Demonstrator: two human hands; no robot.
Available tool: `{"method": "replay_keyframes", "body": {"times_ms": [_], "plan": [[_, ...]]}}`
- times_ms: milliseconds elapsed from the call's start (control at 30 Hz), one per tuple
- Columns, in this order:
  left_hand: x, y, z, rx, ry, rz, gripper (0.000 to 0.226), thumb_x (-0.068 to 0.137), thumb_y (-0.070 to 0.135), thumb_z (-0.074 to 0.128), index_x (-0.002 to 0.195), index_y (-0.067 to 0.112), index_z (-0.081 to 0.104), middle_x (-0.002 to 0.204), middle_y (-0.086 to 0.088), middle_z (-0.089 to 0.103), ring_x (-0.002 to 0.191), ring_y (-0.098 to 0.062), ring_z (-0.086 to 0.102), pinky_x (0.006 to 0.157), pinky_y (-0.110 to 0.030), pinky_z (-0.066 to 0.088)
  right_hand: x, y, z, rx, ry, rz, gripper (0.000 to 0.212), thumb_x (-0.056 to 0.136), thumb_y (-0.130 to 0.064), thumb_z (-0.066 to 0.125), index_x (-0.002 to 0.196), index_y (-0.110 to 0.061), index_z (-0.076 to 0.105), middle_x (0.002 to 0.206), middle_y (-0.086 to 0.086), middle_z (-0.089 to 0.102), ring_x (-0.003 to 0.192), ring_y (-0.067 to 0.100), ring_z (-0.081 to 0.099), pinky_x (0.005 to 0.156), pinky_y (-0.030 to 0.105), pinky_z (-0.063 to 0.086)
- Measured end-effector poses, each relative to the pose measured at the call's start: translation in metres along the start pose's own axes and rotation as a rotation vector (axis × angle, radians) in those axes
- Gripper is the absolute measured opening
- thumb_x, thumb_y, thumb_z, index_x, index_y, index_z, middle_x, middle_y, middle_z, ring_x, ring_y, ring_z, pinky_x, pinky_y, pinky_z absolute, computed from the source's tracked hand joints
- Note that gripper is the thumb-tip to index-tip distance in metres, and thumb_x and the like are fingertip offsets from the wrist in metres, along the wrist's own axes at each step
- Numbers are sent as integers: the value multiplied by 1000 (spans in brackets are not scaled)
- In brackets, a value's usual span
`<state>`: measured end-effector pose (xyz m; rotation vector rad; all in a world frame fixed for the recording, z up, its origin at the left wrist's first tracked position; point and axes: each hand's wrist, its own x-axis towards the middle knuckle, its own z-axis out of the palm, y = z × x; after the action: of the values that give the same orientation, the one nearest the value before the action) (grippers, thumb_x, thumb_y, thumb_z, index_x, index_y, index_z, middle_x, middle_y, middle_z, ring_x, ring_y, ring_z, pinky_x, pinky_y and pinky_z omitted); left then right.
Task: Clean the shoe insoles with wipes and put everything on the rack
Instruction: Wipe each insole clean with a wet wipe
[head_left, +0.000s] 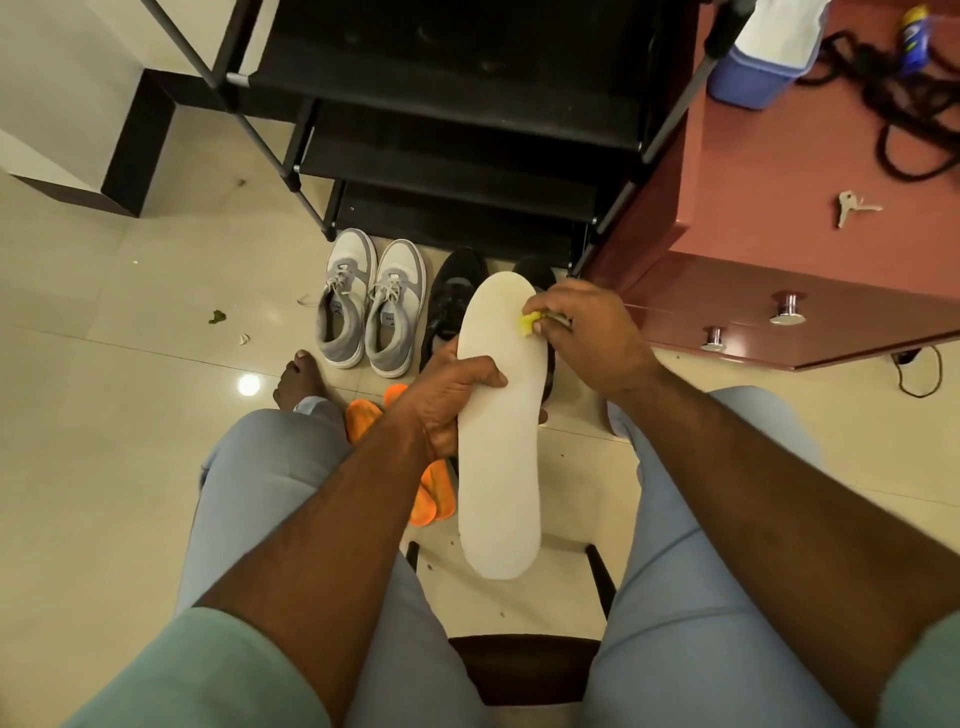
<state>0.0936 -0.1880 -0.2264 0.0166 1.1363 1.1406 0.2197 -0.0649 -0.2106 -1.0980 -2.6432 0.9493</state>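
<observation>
In the centre of the frame the left hand (451, 395) grips a long white insole (501, 431) by its left edge, thumb curled over the top face, holding it lengthwise above the person's knees with one end towards the lower middle and the other pointing up the frame. The right hand (587, 338), just right of centre, pinches a small crumpled yellow wipe (530, 323) and presses it against the insole's right edge near the upper end. Below the left hand, a pair of orange insoles (426, 493) lies on the tiled floor (130, 415) between the legs, partly hidden by the left forearm. Above centre-left a pair of grey and white sneakers (371, 301) stands side by side on the floor, and just right of them black shoes (452, 301) show behind the held insole. The black shoe rack (457, 156) fills the upper middle. At upper right a reddish cabinet (779, 234) carries keys (852, 207), a dark cord (893, 104) and a blue container (753, 78)
</observation>
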Motion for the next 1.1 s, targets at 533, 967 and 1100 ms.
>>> {"method": "replay_keyframes", "body": {"times_ms": [533, 967, 1100], "plan": [[-1, -7, 6, -26, -15, 14, 71, 81, -18, 45, 142, 19, 44, 129, -29, 55, 88, -47, 68, 67, -61, 56, -20, -13, 2, 43, -158, 26, 23, 91, -6, 58, 111, -9, 68, 115, 6, 60, 109, 19, 53, 84, 2, 28], [6, -7, 4, -125, 5, -30, 50, 92, 7, 44, 140, 20, 49, 119, -25, 62, 87, -43, 68, 73, -60, 56, -17, -16, 11, 0, -149, 14, 24, 93, -9, 55, 114, -11, 66, 118, 6, 58, 111, 19, 51, 90, 16, 32], [8, -7, -2, -222, -58, -139, 71, 96, 69, 25, 113, 19, 74, 109, -13, 71, 93, -33, 66, 94, -50, 49, -35, -20, 8, 25, -279, -78, 24, 93, -10, 55, 114, -11, 66, 116, 6, 60, 107, 18, 54, 88, 19, 41]]}}
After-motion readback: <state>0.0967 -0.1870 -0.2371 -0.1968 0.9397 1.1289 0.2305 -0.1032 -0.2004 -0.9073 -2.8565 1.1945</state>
